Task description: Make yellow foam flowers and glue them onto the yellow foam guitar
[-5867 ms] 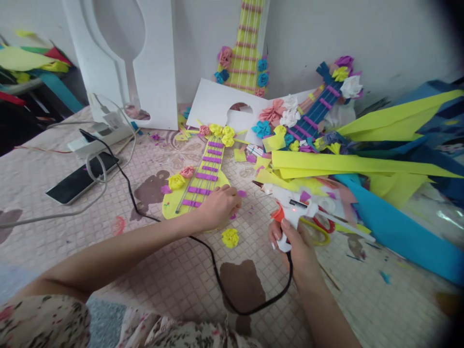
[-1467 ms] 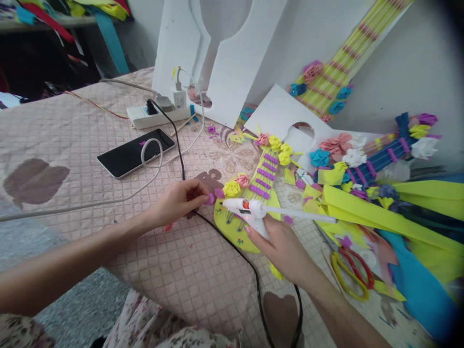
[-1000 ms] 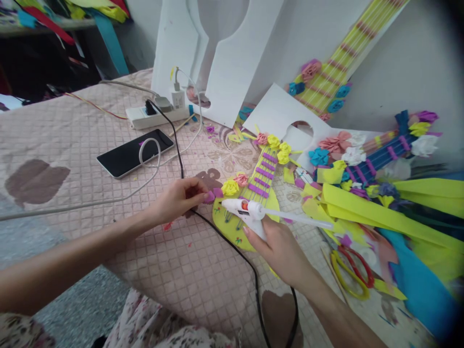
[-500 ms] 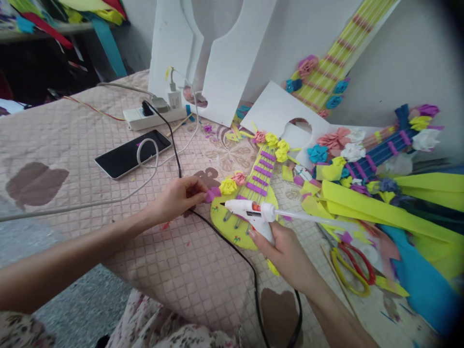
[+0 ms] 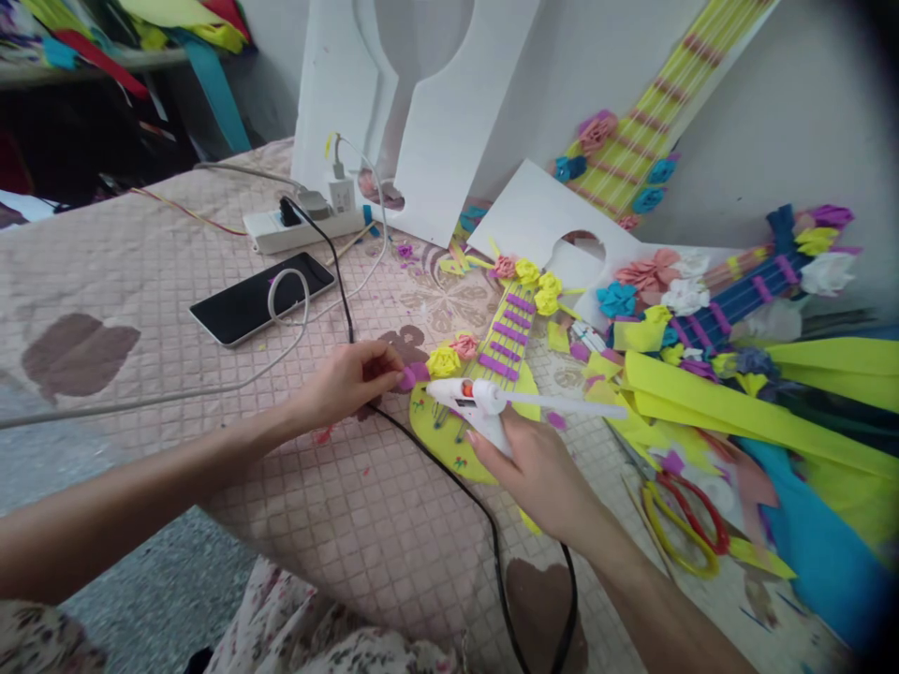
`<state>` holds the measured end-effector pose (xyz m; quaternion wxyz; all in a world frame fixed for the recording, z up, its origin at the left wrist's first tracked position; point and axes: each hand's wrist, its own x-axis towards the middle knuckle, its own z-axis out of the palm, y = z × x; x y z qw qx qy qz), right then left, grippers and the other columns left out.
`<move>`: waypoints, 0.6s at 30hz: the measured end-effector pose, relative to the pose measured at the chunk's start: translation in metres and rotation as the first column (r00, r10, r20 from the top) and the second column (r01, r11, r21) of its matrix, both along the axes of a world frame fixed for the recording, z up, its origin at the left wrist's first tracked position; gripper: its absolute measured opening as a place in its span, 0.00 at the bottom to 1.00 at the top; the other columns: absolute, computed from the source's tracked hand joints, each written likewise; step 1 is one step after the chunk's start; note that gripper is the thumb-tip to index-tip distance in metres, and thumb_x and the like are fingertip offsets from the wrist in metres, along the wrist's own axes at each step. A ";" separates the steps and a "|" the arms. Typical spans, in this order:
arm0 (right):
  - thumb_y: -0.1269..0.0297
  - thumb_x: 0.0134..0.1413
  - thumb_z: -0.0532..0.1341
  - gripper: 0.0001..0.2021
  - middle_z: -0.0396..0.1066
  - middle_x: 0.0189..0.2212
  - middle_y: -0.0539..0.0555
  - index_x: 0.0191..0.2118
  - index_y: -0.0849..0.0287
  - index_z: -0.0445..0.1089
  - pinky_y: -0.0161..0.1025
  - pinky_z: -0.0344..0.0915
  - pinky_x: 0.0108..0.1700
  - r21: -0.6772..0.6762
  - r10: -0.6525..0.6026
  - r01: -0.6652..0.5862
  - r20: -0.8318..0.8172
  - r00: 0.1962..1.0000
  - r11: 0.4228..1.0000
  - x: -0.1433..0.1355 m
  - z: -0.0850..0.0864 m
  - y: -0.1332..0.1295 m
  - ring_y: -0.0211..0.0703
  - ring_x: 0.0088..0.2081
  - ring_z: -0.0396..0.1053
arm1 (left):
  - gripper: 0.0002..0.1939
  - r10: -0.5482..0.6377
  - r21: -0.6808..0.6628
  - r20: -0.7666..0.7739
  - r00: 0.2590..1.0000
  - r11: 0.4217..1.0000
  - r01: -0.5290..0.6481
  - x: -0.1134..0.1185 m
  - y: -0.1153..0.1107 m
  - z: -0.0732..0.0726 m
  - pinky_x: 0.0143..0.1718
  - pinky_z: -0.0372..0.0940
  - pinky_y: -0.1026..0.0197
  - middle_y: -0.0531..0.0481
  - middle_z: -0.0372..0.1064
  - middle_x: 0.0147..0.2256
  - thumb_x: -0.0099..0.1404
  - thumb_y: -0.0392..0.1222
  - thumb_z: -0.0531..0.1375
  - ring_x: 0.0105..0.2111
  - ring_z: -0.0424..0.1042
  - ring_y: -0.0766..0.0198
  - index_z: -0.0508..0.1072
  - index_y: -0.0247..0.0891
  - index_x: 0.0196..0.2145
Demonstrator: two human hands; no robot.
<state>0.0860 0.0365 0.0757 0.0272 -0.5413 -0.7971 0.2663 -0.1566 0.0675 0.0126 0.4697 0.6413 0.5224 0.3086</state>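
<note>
My left hand (image 5: 358, 382) pinches a small purple paper petal (image 5: 414, 375) at the left edge of a yellow paper guitar (image 5: 456, 455). Wrapped in my right hand (image 5: 537, 468) is a white hot glue gun (image 5: 467, 397), its tip close to the purple petal. A clear glue stick (image 5: 568, 404) sticks out of the gun's back. Yellow and pink paper roses (image 5: 444, 361) sit along the guitar's edge, and purple strips (image 5: 507, 346) cross its neck. The gun and my right hand hide part of the guitar's body.
A black cord (image 5: 428, 455) runs across the quilted tablecloth. A phone (image 5: 259, 298) and a white power strip (image 5: 302, 229) lie at the left back. At right are scissors (image 5: 685, 524), yellow crepe paper (image 5: 758, 412) and a blue decorated guitar (image 5: 737, 295). White cut-out boards (image 5: 456, 122) lean on the wall.
My right hand has brought the glue gun slightly left, so its tip is nearer the purple petal. My left hand keeps its pinch and has hardly moved.
</note>
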 end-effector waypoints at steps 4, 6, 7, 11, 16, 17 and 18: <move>0.61 0.58 0.52 0.18 0.74 0.36 0.60 0.52 0.62 0.63 0.47 0.65 0.41 -0.005 0.007 -0.007 0.009 1.000 1.000 0.002 0.000 0.000 0.54 0.40 0.72 | 0.08 -0.006 0.021 -0.008 1.000 1.000 0.006 -0.001 0.001 -0.002 0.17 0.59 0.72 0.53 0.69 0.24 0.62 0.42 0.57 0.19 0.64 0.73 0.69 0.35 0.33; 0.60 0.59 0.51 0.18 0.74 0.37 0.60 0.52 0.61 0.64 0.47 0.65 0.41 -0.013 0.006 -0.006 -0.011 1.000 1.000 0.003 0.000 0.000 0.54 0.40 0.72 | 0.07 -0.001 0.022 -0.013 1.000 1.000 0.001 0.000 0.001 -0.001 0.17 0.58 0.73 0.54 0.68 0.23 0.62 0.42 0.57 0.19 0.64 0.73 0.69 0.35 0.33; 0.60 0.59 0.51 0.18 0.74 0.37 0.59 0.52 0.61 0.64 0.46 0.65 0.41 -0.016 0.001 -0.002 -0.028 1.000 1.000 0.004 0.001 -0.001 0.54 0.40 0.72 | 0.07 0.002 0.018 -0.008 1.000 1.000 -0.002 0.000 0.001 -0.001 0.17 0.58 0.73 0.53 0.68 0.23 0.62 0.42 0.57 0.19 0.64 0.73 0.69 0.34 0.33; 0.57 0.59 0.51 0.17 0.74 0.34 0.57 0.50 0.59 0.65 0.44 0.66 0.39 -0.036 -0.045 0.041 -0.130 0.990 0.999 0.010 0.000 -0.005 0.51 0.37 0.72 | 0.07 0.017 0.009 0.023 1.000 1.000 -0.018 0.001 0.000 -0.001 0.16 0.58 0.73 0.52 0.71 0.26 0.61 0.41 0.58 0.19 0.64 0.74 0.69 0.35 0.33; 0.55 0.60 0.52 0.14 0.73 0.30 0.53 0.42 0.58 0.67 0.39 0.65 0.33 -0.080 -0.107 0.089 -0.253 0.962 0.993 0.020 -0.004 -0.010 0.45 0.31 0.70 | 0.07 0.033 0.002 0.043 0.999 0.999 -0.034 0.004 -0.001 -0.001 0.16 0.58 0.73 0.53 0.69 0.24 0.60 0.41 0.59 0.18 0.64 0.74 0.68 0.34 0.32; 0.54 0.60 0.52 0.14 0.73 0.30 0.53 0.40 0.59 0.67 0.39 0.65 0.34 -0.088 -0.118 0.098 -0.262 0.958 0.991 0.021 -0.005 -0.011 0.45 0.32 0.70 | 0.07 0.041 -0.015 0.045 0.998 0.999 -0.040 0.004 -0.001 -0.001 0.15 0.57 0.73 0.53 0.69 0.24 0.60 0.41 0.59 0.17 0.63 0.74 0.68 0.34 0.32; 0.54 0.60 0.52 0.14 0.72 0.30 0.53 0.39 0.59 0.67 0.39 0.65 0.34 -0.100 -0.131 0.108 -0.270 0.954 0.989 0.023 -0.006 -0.011 0.45 0.32 0.70 | 0.07 0.047 -0.028 0.046 0.998 0.999 -0.045 0.005 -0.002 0.000 0.15 0.56 0.72 0.53 0.68 0.23 0.60 0.42 0.59 0.17 0.62 0.74 0.69 0.34 0.33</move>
